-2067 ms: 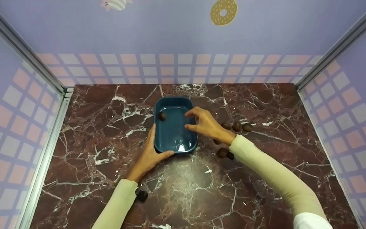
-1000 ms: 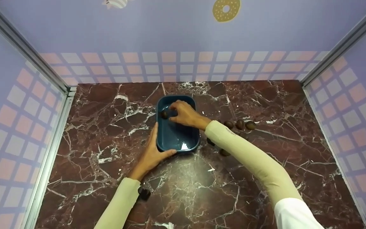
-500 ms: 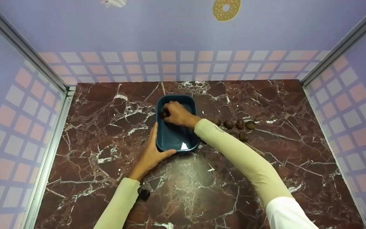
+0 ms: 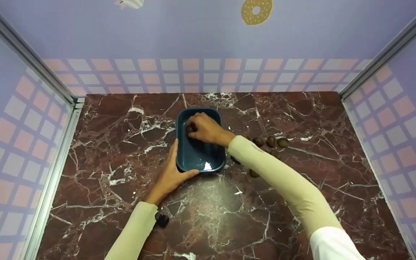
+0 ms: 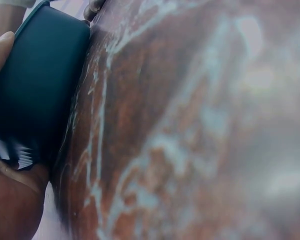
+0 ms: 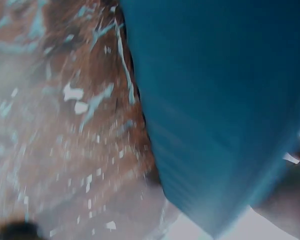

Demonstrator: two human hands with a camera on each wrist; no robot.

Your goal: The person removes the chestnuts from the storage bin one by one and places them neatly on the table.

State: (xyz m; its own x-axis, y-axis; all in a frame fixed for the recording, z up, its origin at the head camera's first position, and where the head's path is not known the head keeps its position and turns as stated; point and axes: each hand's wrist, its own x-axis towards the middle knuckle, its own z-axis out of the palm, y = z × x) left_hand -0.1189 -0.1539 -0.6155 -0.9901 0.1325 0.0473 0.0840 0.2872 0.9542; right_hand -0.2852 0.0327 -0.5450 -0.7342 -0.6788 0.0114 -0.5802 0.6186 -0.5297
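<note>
In the head view, a deep blue rectangular container [image 4: 200,162] stands on the marble-patterned table. My left hand [image 4: 170,175] spans its near left corner, fingers straight along the left wall and thumb on the near rim. The left wrist view shows the container's wall [image 5: 40,75] beside the thumb and palm. Reaching over the right rim, my right hand [image 4: 208,128] pinches a small dark brown oval nut [image 4: 190,129] inside the container, low near the left wall. Fingers partly cover that nut. In the right wrist view, the container's outer wall [image 6: 215,110] hides most of the hand.
Several similar brown nuts [image 4: 271,141] lie on the table to the right of the container, some hidden under the right sleeve [image 4: 280,169]. Purple panels with a checked band [image 4: 208,76] stand along the back and both sides.
My right hand has moved left into the container and its fingers have closed on the nut there. In the last half second, hand and nut have shifted slightly right. The left hand has stayed put.
</note>
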